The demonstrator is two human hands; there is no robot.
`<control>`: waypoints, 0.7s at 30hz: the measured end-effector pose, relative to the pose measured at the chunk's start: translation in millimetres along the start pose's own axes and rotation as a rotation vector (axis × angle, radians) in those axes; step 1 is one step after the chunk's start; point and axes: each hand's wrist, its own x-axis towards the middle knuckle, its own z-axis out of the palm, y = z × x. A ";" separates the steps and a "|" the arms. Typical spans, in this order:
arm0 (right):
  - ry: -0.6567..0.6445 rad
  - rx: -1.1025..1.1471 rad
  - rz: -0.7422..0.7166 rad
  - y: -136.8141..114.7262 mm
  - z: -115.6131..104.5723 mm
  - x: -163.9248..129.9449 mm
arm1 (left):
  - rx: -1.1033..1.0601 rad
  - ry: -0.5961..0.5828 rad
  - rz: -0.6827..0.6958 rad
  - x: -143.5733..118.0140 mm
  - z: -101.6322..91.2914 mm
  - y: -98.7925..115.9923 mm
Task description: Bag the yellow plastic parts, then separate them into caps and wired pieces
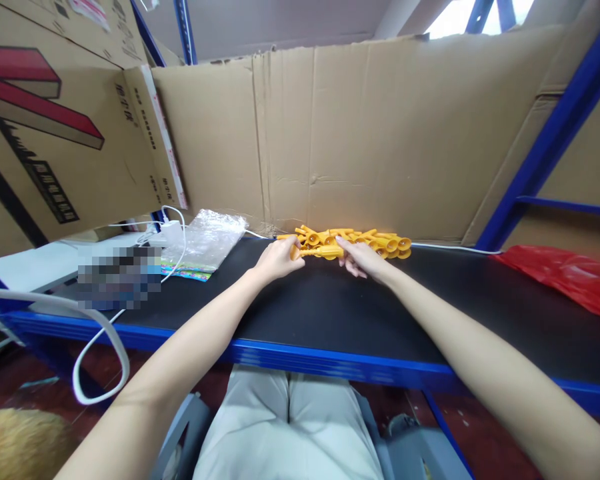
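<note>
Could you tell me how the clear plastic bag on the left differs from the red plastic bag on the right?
The clear plastic bag is see-through, with colourful printed material visible at its near edge; the red plastic bag is opaque and plain. The clear bag lies near the left hand beside a white cable; the red bag lies far from the right hand, cut off by the frame. Both lie crinkled on the black worktop.

Single head-worn view, forward and down over the black bench (pixel 330 313)

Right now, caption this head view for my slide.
Both hands, left hand and right hand, grip one yellow plastic piece beside its pile.
</note>
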 end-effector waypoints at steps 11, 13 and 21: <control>-0.093 0.033 -0.206 16.3 -8.3 6.7 | 0.015 -0.009 -0.063 2.8 -1.0 -9.5; -0.081 0.038 -0.254 16.9 -6.3 8.7 | 0.015 -0.013 -0.061 3.0 -1.0 -10.8; -0.007 -0.009 -0.227 12.9 -3.0 9.6 | -0.004 -0.016 -0.017 1.8 -1.4 -8.9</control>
